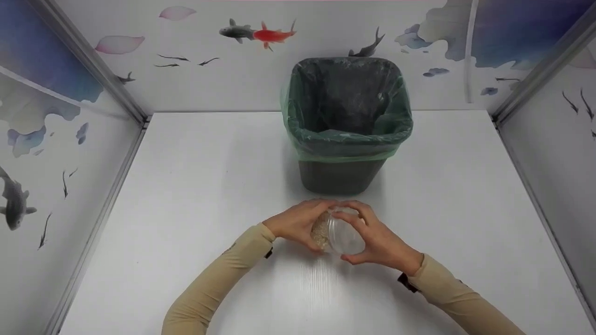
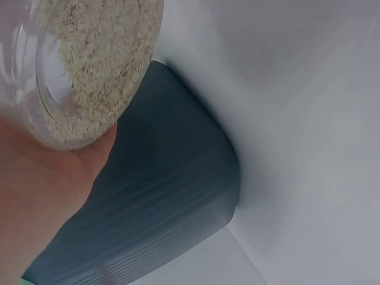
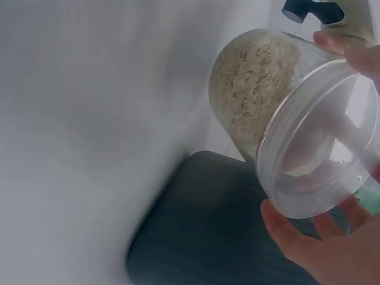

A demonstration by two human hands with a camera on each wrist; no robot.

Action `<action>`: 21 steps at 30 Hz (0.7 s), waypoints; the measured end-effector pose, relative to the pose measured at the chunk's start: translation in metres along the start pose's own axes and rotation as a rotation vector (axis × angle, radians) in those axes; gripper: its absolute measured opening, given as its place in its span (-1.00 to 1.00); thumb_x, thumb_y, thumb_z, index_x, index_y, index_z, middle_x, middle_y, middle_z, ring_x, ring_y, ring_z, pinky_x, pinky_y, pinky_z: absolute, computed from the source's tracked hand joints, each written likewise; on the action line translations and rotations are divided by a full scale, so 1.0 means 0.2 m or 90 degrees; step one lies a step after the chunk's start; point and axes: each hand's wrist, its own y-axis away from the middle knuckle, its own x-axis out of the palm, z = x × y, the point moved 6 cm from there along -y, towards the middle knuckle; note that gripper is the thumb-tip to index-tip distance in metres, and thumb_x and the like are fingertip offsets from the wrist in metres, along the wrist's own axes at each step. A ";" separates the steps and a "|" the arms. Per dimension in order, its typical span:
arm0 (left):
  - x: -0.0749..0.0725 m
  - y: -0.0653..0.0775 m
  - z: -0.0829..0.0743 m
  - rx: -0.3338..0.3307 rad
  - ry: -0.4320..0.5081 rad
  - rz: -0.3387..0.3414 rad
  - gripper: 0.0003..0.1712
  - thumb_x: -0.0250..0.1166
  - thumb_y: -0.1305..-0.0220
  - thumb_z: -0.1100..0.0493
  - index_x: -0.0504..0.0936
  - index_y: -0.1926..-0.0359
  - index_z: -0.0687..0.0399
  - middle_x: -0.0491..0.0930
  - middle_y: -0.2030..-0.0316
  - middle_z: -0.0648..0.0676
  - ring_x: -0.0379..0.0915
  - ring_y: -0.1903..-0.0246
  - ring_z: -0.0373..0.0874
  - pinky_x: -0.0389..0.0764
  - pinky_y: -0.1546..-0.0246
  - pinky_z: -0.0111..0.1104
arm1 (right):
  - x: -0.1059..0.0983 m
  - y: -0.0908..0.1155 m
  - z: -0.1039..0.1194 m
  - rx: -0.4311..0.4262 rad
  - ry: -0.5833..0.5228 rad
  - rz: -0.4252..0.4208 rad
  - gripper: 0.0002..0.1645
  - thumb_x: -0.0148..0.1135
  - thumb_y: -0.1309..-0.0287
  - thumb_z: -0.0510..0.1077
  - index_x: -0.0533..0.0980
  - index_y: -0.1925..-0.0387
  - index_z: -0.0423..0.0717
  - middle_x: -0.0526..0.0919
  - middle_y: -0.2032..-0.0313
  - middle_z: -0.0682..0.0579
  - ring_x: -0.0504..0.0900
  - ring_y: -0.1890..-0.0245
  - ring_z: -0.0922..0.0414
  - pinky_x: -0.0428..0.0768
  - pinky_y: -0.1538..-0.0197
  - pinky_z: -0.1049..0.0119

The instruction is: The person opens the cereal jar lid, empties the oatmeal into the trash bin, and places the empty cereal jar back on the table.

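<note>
A clear plastic jar of pale flakes that look like oats is held on its side between both hands. Its transparent round lid faces right and sits over the mouth. My left hand grips the jar's body, thumb on the near side and fingers around the far side. With spread fingers, my right hand holds the lid by its rim. The flakes gather toward the jar's base in the left wrist view. Part of the jar is hidden behind the left hand.
Just beyond the hands stands a dark bin lined with a green plastic bag. The white table is enclosed by panels printed with fish. A dark strap piece is on the right wrist.
</note>
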 end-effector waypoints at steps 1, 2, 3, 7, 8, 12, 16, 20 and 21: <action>0.00 0.00 0.00 0.003 0.009 0.006 0.23 0.63 0.25 0.00 0.13 -0.41 0.16 0.28 -0.32 0.06 0.18 -0.30 -0.09 0.17 -0.31 -0.19 | 0.00 0.00 0.01 -0.021 0.011 0.003 0.15 0.63 0.33 0.01 0.26 -0.36 -0.02 0.17 -0.32 -0.13 0.16 -0.31 -0.05 0.46 -0.15 0.12; 0.01 0.01 0.00 0.006 0.017 0.014 0.22 0.63 0.25 0.00 0.13 -0.40 0.17 0.28 -0.31 0.07 0.18 -0.30 -0.10 0.17 -0.31 -0.20 | 0.00 0.00 0.01 -0.042 0.021 0.005 0.16 0.64 0.36 0.00 0.28 -0.35 -0.01 0.19 -0.32 -0.13 0.18 -0.31 -0.06 0.47 -0.14 0.10; 0.01 0.01 0.00 0.009 0.027 0.021 0.22 0.63 0.25 0.01 0.13 -0.40 0.18 0.28 -0.31 0.08 0.18 -0.30 -0.10 0.17 -0.31 -0.22 | 0.00 0.00 0.02 -0.062 0.030 0.008 0.16 0.66 0.40 -0.01 0.29 -0.34 -0.01 0.21 -0.31 -0.13 0.20 -0.30 -0.09 0.47 -0.14 0.07; 0.02 0.02 0.00 0.027 0.082 0.051 0.22 0.64 0.26 0.05 0.12 -0.40 0.15 0.27 -0.31 0.05 0.18 -0.27 -0.15 0.19 -0.30 -0.31 | -0.01 0.00 0.05 -0.118 0.057 0.040 0.16 0.67 0.42 0.00 0.30 -0.33 0.06 0.24 -0.33 -0.07 0.21 -0.29 -0.12 0.42 -0.19 0.02; 0.02 0.02 -0.01 0.031 0.095 0.058 0.23 0.63 0.26 0.05 0.11 -0.40 0.14 0.27 -0.31 0.04 0.19 -0.26 -0.17 0.20 -0.29 -0.33 | -0.01 -0.01 0.06 -0.136 0.061 0.045 0.15 0.66 0.42 0.00 0.31 -0.33 0.07 0.24 -0.33 -0.06 0.22 -0.29 -0.13 0.41 -0.19 0.01; 0.02 0.04 -0.02 0.037 0.150 0.086 0.23 0.64 0.25 0.05 0.10 -0.41 0.08 0.29 -0.27 -0.03 0.24 -0.20 -0.23 0.26 -0.24 -0.35 | -0.02 -0.01 0.10 -0.204 0.080 0.063 0.13 0.64 0.44 -0.03 0.34 -0.31 0.07 0.28 -0.32 -0.04 0.25 -0.28 -0.15 0.33 -0.25 -0.01; 0.03 0.05 -0.02 0.033 0.178 0.120 0.21 0.64 0.25 0.01 0.12 -0.40 0.01 0.33 -0.22 -0.07 0.29 -0.13 -0.26 0.33 -0.17 -0.38 | -0.02 -0.01 0.14 -0.260 0.109 0.084 0.17 0.64 0.54 -0.07 0.35 -0.30 0.10 0.30 -0.31 -0.01 0.26 -0.29 -0.14 0.32 -0.25 -0.01; 0.04 0.05 -0.02 0.040 0.201 0.140 0.19 0.64 0.26 0.02 0.15 -0.38 0.00 0.35 -0.21 -0.08 0.31 -0.11 -0.26 0.35 -0.15 -0.40 | -0.03 -0.01 0.16 -0.292 0.131 0.099 0.19 0.67 0.59 -0.07 0.36 -0.29 0.13 0.31 -0.31 0.01 0.26 -0.30 -0.12 0.32 -0.24 -0.01; 0.04 0.04 -0.02 0.042 0.206 0.145 0.18 0.64 0.26 0.03 0.15 -0.38 0.01 0.34 -0.21 -0.08 0.31 -0.12 -0.26 0.35 -0.15 -0.40 | -0.03 -0.01 0.17 -0.299 0.131 0.099 0.20 0.68 0.61 -0.07 0.37 -0.28 0.12 0.32 -0.30 0.01 0.26 -0.30 -0.12 0.33 -0.23 -0.02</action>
